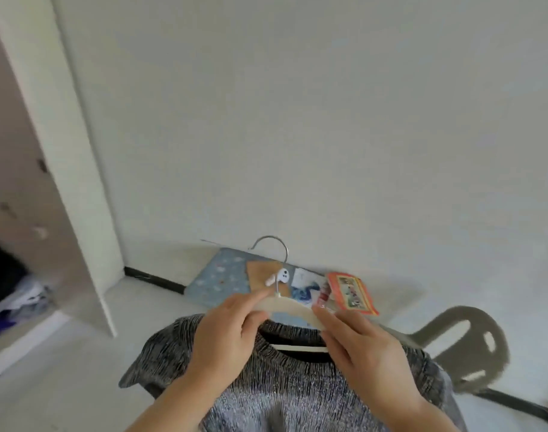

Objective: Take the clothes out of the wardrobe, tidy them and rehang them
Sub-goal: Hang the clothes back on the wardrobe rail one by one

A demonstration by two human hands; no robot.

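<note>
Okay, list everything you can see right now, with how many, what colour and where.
sweater: one, grey marl, on the hanger, bottom centre
hanger: one, pale with metal hook, in the sweater's neck
earbud: one, white, beyond the hanger
packet: one, orange, right of the earbud
cushion: one, blue patterned, against the wall
chair: one, grey, right
wardrobe: one, white frame, left, clothes inside
left hand: on the hanger
right hand: on the hanger

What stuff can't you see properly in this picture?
Head view, the only one:
- Sweater: its lower part is cut off by the bottom edge; both hands cover its shoulders.
- Hanger: the left hand and right hand hide its arms.
- Clothes in the wardrobe: blurred and cut off by the left edge.
- Orange packet: print too small to read.
- Chair: partly behind the sweater.
</note>
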